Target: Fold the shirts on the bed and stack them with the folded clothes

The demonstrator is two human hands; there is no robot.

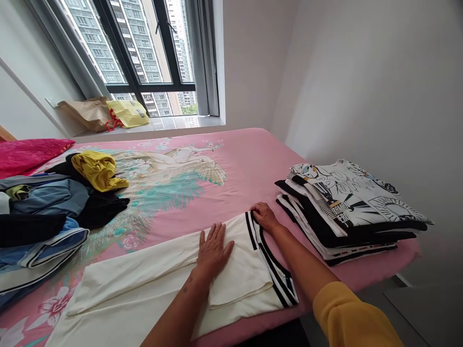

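Note:
A cream-white shirt [152, 284] with black-striped trim lies partly folded across the near edge of the pink bed sheet [249, 168]. My left hand [213, 250] lies flat on the middle of the shirt, fingers spread. My right hand [265, 215] rests on the shirt's striped collar end, fingers curled down onto the fabric edge. A yellow sleeve covers my right forearm at the lower right.
A stack of folded black, white and printed shirts [347, 207] sits at the bed's right edge. A heap of unfolded clothes [50, 207], blue, black and yellow, lies at the left. A red pillow [29, 154], a brown paper bag [87, 113] and a yellow bag [128, 113] are by the window.

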